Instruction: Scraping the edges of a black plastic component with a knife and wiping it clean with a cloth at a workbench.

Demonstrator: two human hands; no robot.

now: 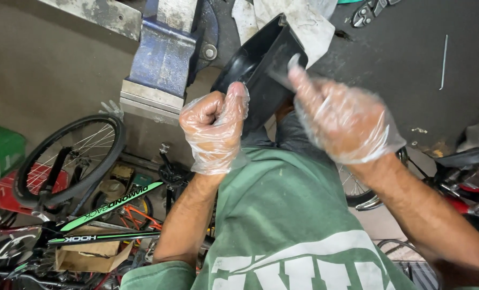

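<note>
i look down at my two hands, both in thin clear gloves. the black part (261, 64) sits in the upper middle of the frame, just above both hands. it is a curved black plastic piece, and its long side runs from lower left up to upper right. my left hand (213, 126) is curled into a tight fist, and its thumb side presses on the lower left edge of the black part, so it holds that edge. my right hand (338, 121) is on the right of the part, with the fingers (298, 80) reaching up and left onto its side. this hand is blurry, so i cannot tell if it grips the part or only touches it. both hands are about as near to the part as each other, one on each side. behind the part, at the upper left, is a blue vise (164, 59) on a dark bench (400, 59). a white rag (304, 21) lies at the top behind the part. cutters (369, 11) lie at the top right edge. down in the lower left a green and black bike (89, 215) lies on the floor, with a wheel (70, 161) above it. a red thing (473, 182) shows at the right edge.
</note>
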